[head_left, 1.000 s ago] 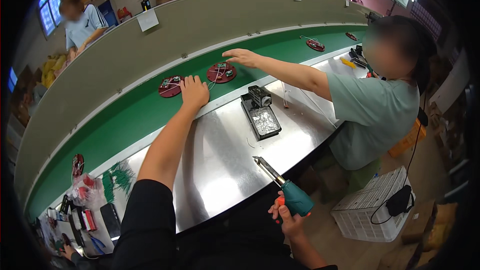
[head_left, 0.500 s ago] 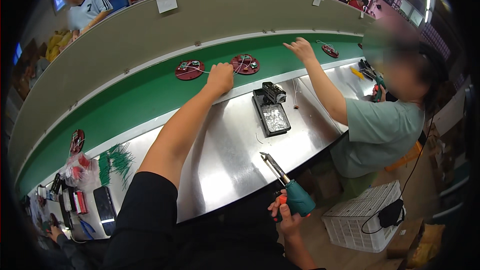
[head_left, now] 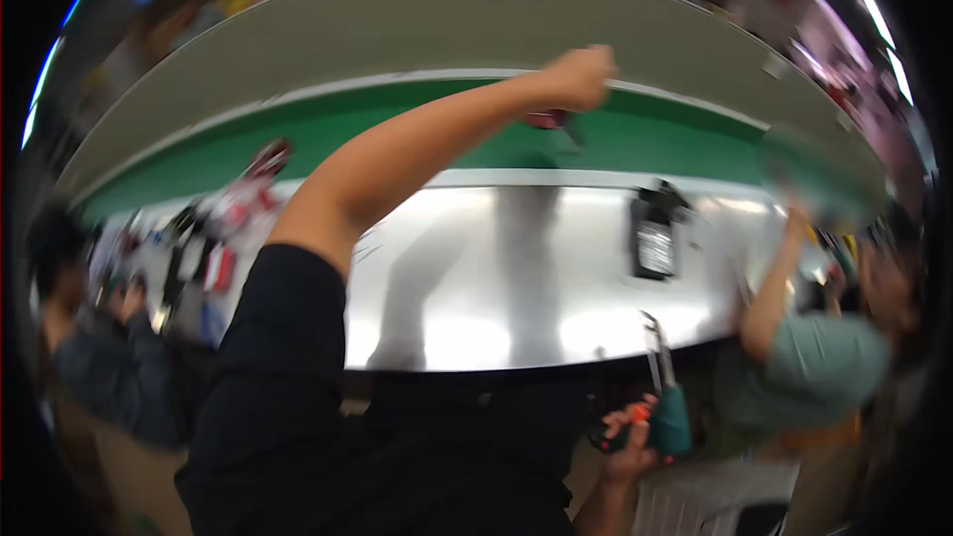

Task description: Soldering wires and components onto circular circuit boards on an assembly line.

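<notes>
My left hand (head_left: 581, 79) reaches out over the far green strip, smeared by motion, with its fingers curled closed. Just below it is a dark red round piece (head_left: 546, 119), mostly hidden behind my wrist and forearm; whether the hand holds it cannot be made out. Near the table's front edge, my right hand (head_left: 627, 445) grips a teal soldering gun (head_left: 672, 424) with an orange trigger. The gun's metal tip points up and away over the edge of the shiny metal table (head_left: 467, 313).
A black soldering-iron stand (head_left: 653, 238) with a silvery tray sits right of centre. On the left lie a clear bag with red pieces (head_left: 243, 203) and a red-and-white box (head_left: 219, 268). Co-workers sit on both sides, one in a pale green shirt (head_left: 829, 367). A tall beige partition (head_left: 397, 40) stands behind.
My view has swung left and blurred. My left hand has moved right and farther out from between two red discs. The soldering gun stays in my right hand; the right co-worker's arm has lowered.
</notes>
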`<action>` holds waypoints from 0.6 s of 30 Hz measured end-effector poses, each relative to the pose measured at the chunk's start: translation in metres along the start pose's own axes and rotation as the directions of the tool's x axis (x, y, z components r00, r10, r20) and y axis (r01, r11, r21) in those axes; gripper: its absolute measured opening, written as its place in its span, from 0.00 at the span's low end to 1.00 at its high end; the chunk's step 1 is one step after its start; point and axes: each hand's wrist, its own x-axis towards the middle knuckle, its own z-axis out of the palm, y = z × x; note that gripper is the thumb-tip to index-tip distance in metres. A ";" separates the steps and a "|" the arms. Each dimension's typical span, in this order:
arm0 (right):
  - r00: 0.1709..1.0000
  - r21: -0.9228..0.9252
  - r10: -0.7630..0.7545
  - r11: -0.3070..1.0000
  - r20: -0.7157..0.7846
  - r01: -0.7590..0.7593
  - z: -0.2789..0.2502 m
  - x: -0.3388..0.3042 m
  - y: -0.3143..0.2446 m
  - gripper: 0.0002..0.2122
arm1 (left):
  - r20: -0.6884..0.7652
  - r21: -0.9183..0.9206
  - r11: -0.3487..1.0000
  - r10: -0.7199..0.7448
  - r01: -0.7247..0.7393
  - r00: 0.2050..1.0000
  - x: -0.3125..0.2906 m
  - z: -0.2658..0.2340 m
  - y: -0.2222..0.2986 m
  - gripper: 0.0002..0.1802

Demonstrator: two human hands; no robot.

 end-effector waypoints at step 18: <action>0.957 0.078 -0.031 0.997 0.287 0.009 0.075 0.017 -0.005 0.24 | 0.307 -0.861 0.309 -0.318 0.404 0.897 -0.341 -0.093 0.138 0.11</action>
